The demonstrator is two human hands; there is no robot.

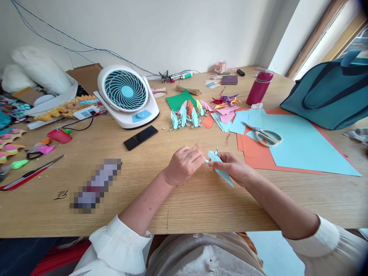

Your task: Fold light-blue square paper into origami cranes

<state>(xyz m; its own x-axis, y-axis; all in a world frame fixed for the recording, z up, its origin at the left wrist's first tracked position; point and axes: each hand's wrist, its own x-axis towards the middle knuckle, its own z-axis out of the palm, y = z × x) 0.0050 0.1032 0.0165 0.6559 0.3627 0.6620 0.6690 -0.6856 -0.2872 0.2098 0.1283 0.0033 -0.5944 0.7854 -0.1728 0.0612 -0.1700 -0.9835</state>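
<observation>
Between thumb and fingers, my right hand (234,168) grips a light blue folded paper figure (224,175), its long pointed end slanting down to the right. Small curled tips stick out at the figure's top and left. My left hand (185,165) is closed, its fingertips pinching the small left tip; the thumb is mostly hidden. Beyond my hands stand several finished light blue paper figures (184,117), with pink, orange and yellow-green ones behind them. Scissors (268,137) with pale handles lie on a large light blue sheet (304,143) to the right.
Orange sheets (255,157) lie beneath the blue one. A white fan (126,96) and a black phone (140,137) are at the left. Farther left lies a red-handled knife (31,174). A magenta bottle (260,87) and a teal bag (330,92) stand at the right.
</observation>
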